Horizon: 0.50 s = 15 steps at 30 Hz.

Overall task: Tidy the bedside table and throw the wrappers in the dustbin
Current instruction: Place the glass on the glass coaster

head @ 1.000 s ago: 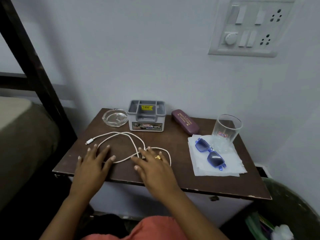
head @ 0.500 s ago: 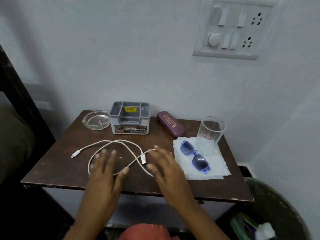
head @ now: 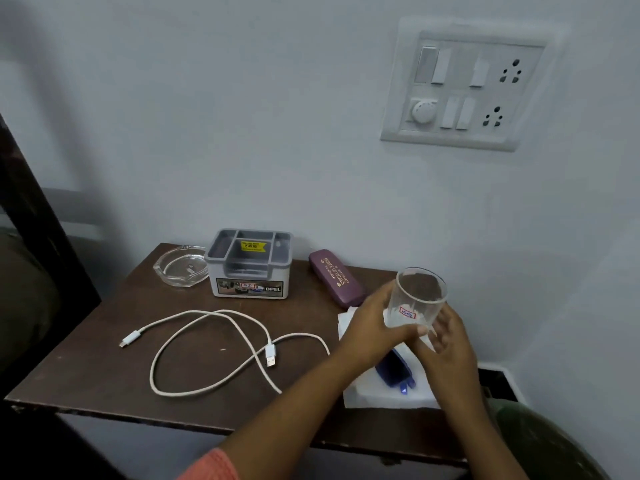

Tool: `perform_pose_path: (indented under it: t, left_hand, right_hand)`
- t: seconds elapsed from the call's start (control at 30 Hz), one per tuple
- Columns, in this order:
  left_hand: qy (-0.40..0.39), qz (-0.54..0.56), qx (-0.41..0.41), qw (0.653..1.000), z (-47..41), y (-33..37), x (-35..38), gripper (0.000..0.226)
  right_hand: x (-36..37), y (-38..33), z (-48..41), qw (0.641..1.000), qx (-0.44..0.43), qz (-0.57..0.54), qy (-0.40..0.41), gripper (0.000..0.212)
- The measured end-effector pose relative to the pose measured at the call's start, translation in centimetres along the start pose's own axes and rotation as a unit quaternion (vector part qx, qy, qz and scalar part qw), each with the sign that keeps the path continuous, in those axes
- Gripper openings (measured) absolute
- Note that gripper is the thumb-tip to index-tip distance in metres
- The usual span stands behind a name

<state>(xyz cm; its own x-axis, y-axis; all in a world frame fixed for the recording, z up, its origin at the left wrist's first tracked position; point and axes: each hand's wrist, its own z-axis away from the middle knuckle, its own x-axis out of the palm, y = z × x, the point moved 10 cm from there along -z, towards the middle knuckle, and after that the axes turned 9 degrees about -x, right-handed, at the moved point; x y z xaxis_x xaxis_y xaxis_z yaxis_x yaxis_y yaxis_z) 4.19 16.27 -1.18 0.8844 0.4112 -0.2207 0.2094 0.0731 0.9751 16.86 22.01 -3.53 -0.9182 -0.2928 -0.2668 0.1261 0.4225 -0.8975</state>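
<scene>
Clear glass tumbler [head: 420, 296] held above white paper sheet [head: 374, 393] and blue sunglasses [head: 393, 374] at right of brown wooden tabletop [head: 104, 358], left hand [head: 372, 327] gripping tumbler base, right hand [head: 450, 348] relaxed, fingers straight against its side.

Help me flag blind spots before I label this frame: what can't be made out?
All head view:
- Sunglasses: mostly hidden by the left hand and forearm.
- Glass base: covered by both hands, so resting or lifted is unclear.
- Right hand: grip blurred behind the glass.
- Dustbin: cut off by the bottom-right edge, contents unseen.
- White sheets: partly covered by arms; paper or wrapper unclear.
</scene>
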Motion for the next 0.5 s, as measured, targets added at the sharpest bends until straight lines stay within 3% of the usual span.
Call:
perform_pose_path:
  t: [0.33, 0.5]
  left_hand:
    - [0.043, -0.021, -0.002, 0.999, -1.2, -0.6, 0.1, 0.055]
    - [0.072, -0.018, 0.033, 0.997, 0.0, 2.5, -0.9, 0.051]
  right_hand:
    - [-0.3, -0.1, -0.6, 1.0, -0.012, -0.007, 0.002, 0.044]
    - [-0.9, -2.5, -0.9, 0.999, -0.036, -0.015, 0.013, 0.053]
